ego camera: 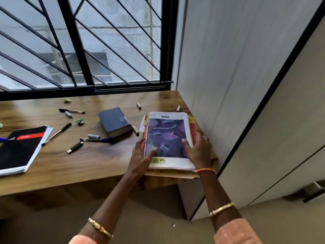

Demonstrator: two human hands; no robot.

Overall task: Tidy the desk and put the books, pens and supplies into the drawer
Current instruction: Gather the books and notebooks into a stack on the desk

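A stack of books and magazines [168,132], topped by a purple cover, lies at the right end of the wooden desk [88,162] and juts over its front edge. My left hand [142,155] grips the stack's left side, thumb on the cover. My right hand [197,150] grips the right side, thumb on top. A thick dark blue book [114,121] lies left of the stack. A black and red notebook [19,148] sits at the far left. Several pens, among them a black pen [58,133], and a USB stick [75,147] are scattered between them.
Small batteries such as the battery [139,105], a marker [135,130] and green crumpled bits [80,121] lie loose on the desk. A barred window [84,44] runs behind it. A grey wall and cabinet [263,103] close off the right side.
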